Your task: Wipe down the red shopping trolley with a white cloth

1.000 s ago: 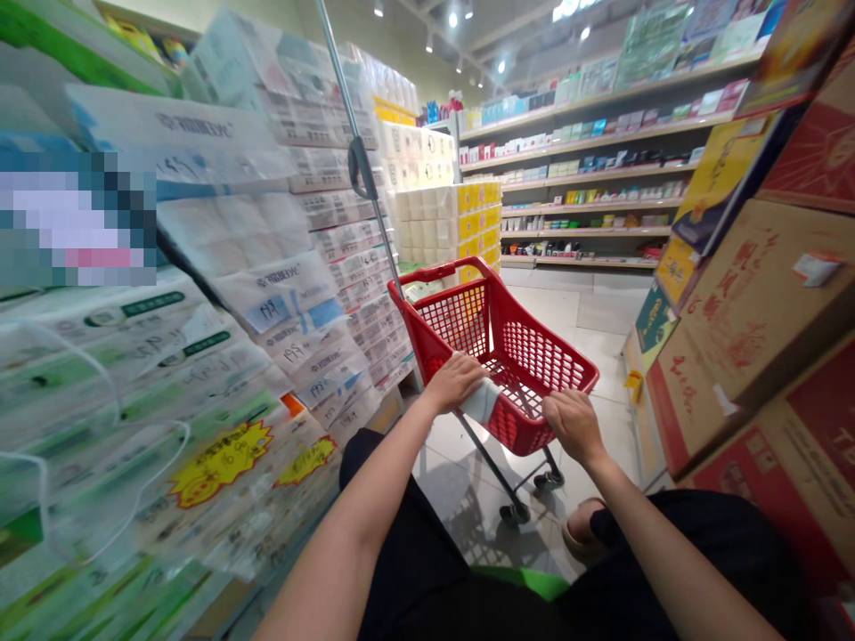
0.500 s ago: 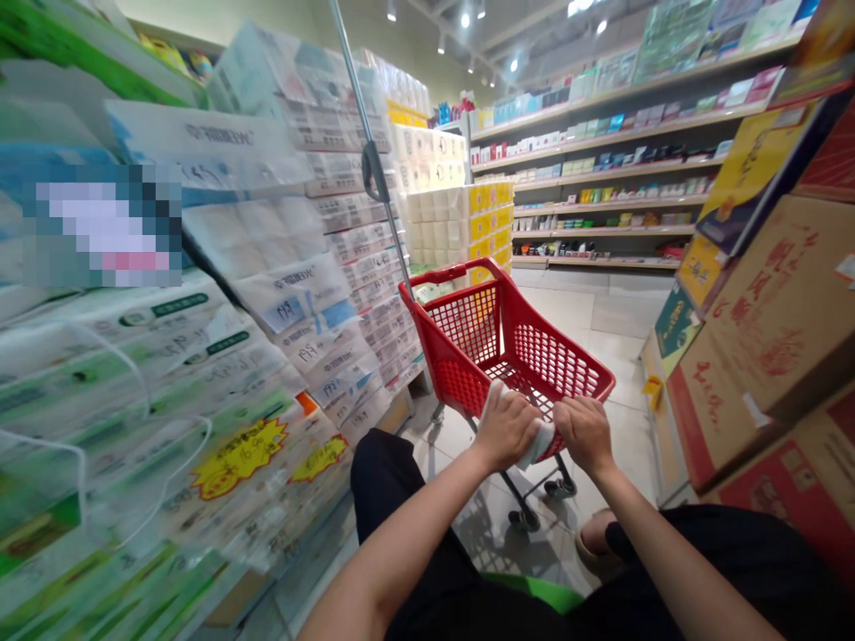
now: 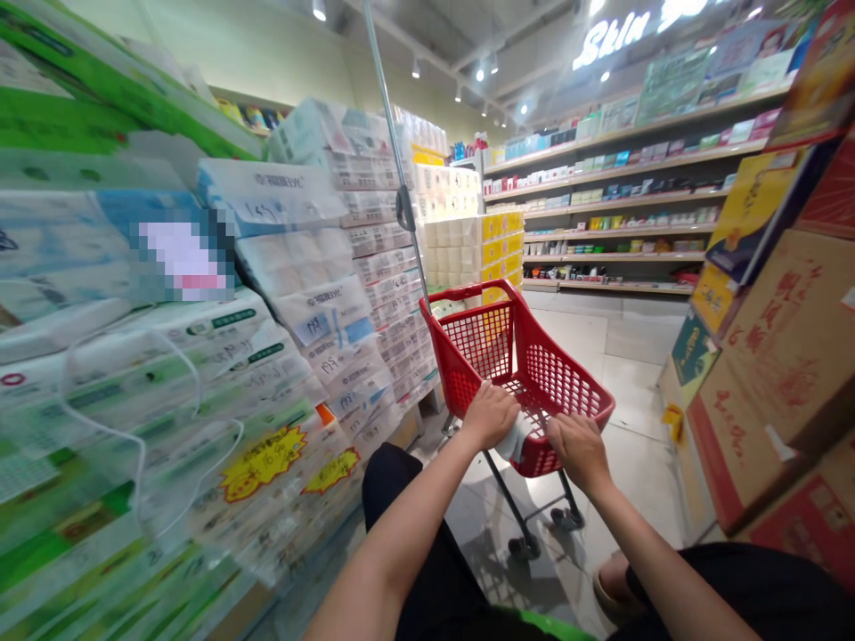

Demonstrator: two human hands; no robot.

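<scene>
A red shopping cart (image 3: 565,374) with a lattice basket stands in front of my knees, a pole rising from its far left corner. My left hand (image 3: 492,416) is closed over the near rim, with a white cloth (image 3: 513,442) under it against the red plastic. Part of the cloth is hidden by the fingers. To its right, my right hand (image 3: 580,450) has its fingers curled over the same rim. The basket's visible floor shows only red lattice.
Stacked tissue packs (image 3: 287,258) with yellow price tags (image 3: 264,463) rise close on the left. Cardboard boxes (image 3: 794,356) line the right side. Shelves of small goods (image 3: 621,196) stand beyond the pale tiled floor (image 3: 578,334). A green seat edge (image 3: 544,623) shows below me.
My view has tilted up, bringing a lit sign into sight. My left hand has slid left along the rim with the cloth, widening the gap to my right hand.
</scene>
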